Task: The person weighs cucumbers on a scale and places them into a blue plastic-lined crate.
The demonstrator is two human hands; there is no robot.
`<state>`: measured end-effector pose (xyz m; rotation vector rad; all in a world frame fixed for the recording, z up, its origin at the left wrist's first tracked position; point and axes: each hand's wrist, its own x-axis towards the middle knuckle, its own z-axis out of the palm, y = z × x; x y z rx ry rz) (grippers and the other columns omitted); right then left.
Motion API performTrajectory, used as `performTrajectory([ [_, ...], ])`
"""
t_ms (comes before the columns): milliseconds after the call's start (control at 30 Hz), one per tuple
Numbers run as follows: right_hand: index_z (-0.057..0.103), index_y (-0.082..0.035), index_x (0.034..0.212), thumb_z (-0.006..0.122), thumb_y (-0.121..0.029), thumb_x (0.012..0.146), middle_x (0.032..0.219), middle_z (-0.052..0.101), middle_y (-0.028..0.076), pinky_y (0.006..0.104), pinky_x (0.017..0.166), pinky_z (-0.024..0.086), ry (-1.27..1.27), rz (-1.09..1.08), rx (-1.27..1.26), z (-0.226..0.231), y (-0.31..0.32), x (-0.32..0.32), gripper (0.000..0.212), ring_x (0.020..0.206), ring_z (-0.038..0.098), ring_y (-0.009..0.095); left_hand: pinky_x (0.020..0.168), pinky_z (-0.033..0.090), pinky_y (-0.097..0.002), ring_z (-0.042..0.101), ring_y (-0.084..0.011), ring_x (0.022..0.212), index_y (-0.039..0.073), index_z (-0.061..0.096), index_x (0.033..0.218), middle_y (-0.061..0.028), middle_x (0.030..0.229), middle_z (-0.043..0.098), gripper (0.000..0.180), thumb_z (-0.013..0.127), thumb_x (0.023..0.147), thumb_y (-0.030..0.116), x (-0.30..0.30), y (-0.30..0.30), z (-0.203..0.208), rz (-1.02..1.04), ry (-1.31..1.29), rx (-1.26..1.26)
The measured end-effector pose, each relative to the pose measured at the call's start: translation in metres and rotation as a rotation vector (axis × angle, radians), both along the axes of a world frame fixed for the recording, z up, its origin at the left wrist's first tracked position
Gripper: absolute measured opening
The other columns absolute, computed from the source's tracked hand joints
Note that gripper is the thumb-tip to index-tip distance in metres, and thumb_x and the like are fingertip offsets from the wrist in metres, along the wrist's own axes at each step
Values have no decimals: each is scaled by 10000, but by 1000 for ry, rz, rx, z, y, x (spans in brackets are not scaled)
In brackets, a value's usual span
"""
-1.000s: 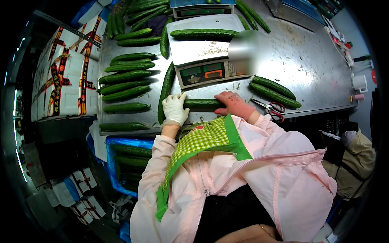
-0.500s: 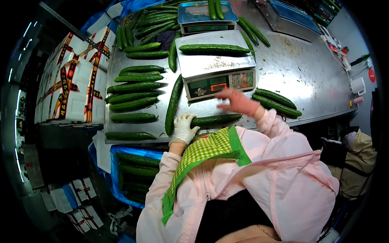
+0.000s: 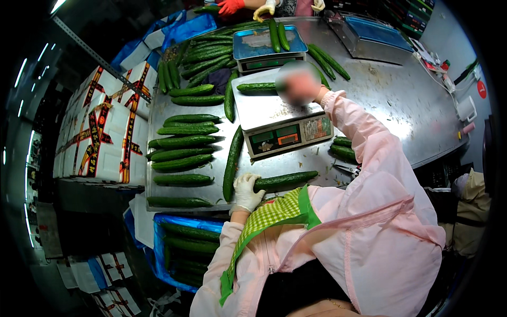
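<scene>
My left hand [image 3: 246, 191], in a white glove, is closed around the left end of a cucumber [image 3: 288, 180] at the table's near edge. Just left of that glove a long cucumber [image 3: 233, 164] lies lengthwise on the metal. My right hand [image 3: 299, 84] is stretched out over the weighing scale [image 3: 285, 113], covering the right part of the cucumber [image 3: 256, 87] on its pan. A blurred patch hides the right fingers, so their grip does not show.
Several cucumbers [image 3: 182, 142] lie in a column at left, with a heap [image 3: 211, 53] beyond. A second scale [image 3: 264, 42] carries two cucumbers. Scissors [image 3: 346, 168] lie near my right sleeve. A blue-lined crate [image 3: 158, 232] stands below, white boxes [image 3: 105, 137] at left. Another person's red-gloved hand [image 3: 231, 6] shows at the far edge.
My right hand has moved from in front of the near scale up and away to the cucumber on its pan. The left hand stays at its cucumber. The view has shifted, bringing others' hands into sight.
</scene>
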<state>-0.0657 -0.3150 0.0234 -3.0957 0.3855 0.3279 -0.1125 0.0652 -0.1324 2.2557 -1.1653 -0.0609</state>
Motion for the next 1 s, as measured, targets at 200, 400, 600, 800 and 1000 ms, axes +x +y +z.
performTrajectory([
  [200,587,-112,1204,641,-393,857,1114,620,126,456,942,397,-224,123,112,-12,-7,-7,449,1099,565,307,977,374,-450,525,-312,1076,138,639,1035,-91,1051,596,492,795,569,165,0,1,-3,-7,-19,-42],
  [400,582,-56,1159,687,-355,839,1017,606,142,405,859,456,-470,342,539,-30,52,-96,451,964,575,323,973,357,-459,518,-322,1070,119,624,1074,-94,1036,589,536,790,565,163,-4,7,-4,-51,-5,-102],
  [600,600,-56,1141,702,-374,809,966,609,136,428,828,460,-282,296,571,-109,94,-164,471,964,583,332,925,381,-451,531,-320,1010,100,619,1062,-94,1000,585,534,757,546,123,-3,4,4,-202,-54,-123],
  [800,614,-99,1057,708,-362,788,975,595,105,429,805,442,-285,248,353,-134,103,-185,388,950,575,310,895,398,-457,535,-333,963,85,612,1056,-99,974,582,521,736,550,104,0,8,7,-197,-102,-130],
  [1000,642,-59,1121,684,-250,858,1010,639,125,390,856,477,-469,30,701,-121,92,-192,328,954,604,298,933,381,-460,532,-329,988,88,598,1109,-100,1004,584,561,762,573,98,18,29,37,-88,-160,-170],
])
